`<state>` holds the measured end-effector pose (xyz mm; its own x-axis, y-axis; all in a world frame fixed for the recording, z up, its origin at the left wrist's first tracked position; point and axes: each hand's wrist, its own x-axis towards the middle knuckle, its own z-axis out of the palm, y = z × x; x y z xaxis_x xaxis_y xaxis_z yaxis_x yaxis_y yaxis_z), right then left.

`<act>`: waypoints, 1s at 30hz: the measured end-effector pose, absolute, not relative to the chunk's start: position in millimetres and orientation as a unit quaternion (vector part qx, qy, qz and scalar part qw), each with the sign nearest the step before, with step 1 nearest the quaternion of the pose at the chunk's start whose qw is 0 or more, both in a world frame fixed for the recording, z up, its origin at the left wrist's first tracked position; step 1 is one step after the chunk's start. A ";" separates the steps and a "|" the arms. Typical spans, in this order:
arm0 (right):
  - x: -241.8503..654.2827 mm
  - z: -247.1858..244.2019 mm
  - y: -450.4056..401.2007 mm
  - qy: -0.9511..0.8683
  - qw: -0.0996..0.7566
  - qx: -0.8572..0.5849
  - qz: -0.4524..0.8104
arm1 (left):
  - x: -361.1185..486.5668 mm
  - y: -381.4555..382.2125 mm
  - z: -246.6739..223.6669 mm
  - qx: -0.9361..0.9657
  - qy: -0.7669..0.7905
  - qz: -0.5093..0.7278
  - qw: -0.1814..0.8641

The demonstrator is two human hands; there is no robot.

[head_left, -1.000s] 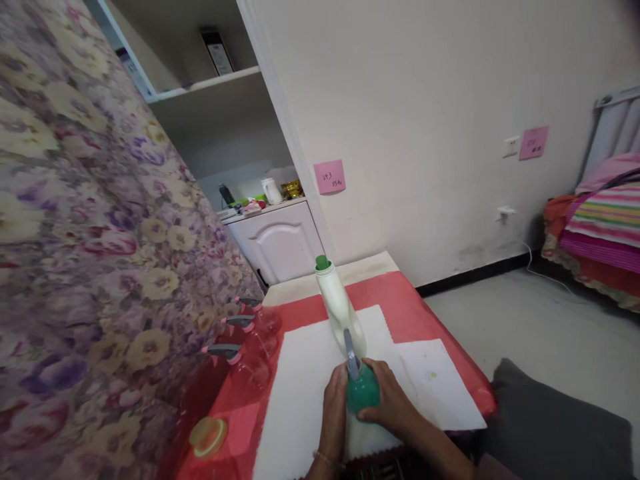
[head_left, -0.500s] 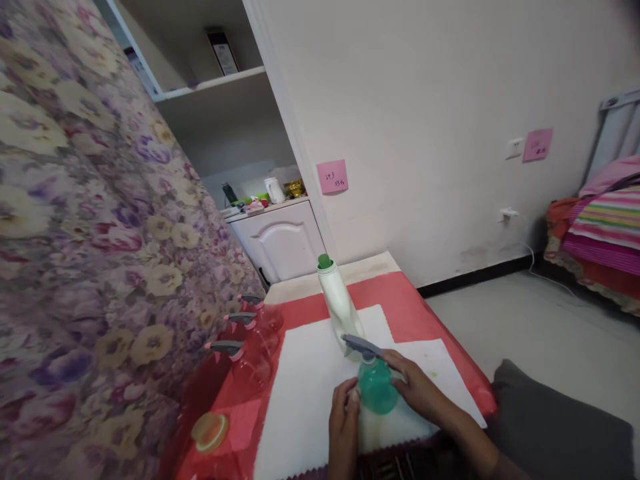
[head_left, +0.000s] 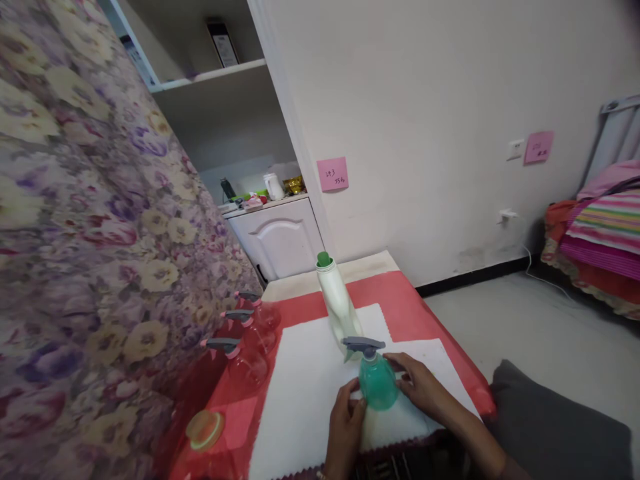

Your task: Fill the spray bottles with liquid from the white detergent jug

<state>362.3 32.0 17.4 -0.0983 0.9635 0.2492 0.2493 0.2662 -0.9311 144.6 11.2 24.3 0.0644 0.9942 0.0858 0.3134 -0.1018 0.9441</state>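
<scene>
Head view: we have both hands on the green spray bottle (head_left: 379, 385), near the front edge of the surface (head_left: 373, 267), over a white cloth (head_left: 295, 380). Left hand (head_left: 346, 423): grip closed in on the bottle's left side, fingertips and thumb against it. Right hand (head_left: 423, 388): grip closed in on the right side, fingers up near the neck, thumb lower. So we have the bottle clamped between the two. It's roughly upright, grey trigger head (head_left: 364, 345) pointing left; we can't tell whether its base touches the cloth. Just behind it we see a tall pale bottle (head_left: 337, 300), tilted in view, green piece (head_left: 324, 259) in its mouth; the trigger head overlaps its foot, contact unclear. Left of the cloth, on a red cover (head_left: 390, 297), three clear spray bottles (head_left: 247, 363) with grey-and-pink tops stand in a row. Nearer us, a round orange-tan thing (head_left: 205, 430) with a pale rim; can't tell what it is. Flowered curtain (head_left: 100, 200) on the left, white cabinet door (head_left: 280, 237) behind, dark cushion (head_left: 560, 427) right of the surface, bed (head_left: 610, 233) farther right.
</scene>
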 end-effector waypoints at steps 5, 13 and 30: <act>349.0 20.5 23.2 -0.640 0.452 -0.484 0.391 | 147.2 9.2 26.0 0.615 0.535 0.429 0.390; 303.5 7.9 16.9 -0.601 0.507 -0.559 0.265 | 124.8 21.7 30.1 0.644 0.550 0.436 0.304; 294.6 1.0 14.7 -0.587 0.529 -0.579 0.201 | 34.0 50.3 -15.9 0.735 0.626 0.229 -0.127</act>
<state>294.6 14.7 1.0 0.2302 0.8926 0.3877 0.4670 0.2482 -0.8487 34.0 50.3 -15.9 0.1119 0.8617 0.4949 0.9777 -0.1845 0.1001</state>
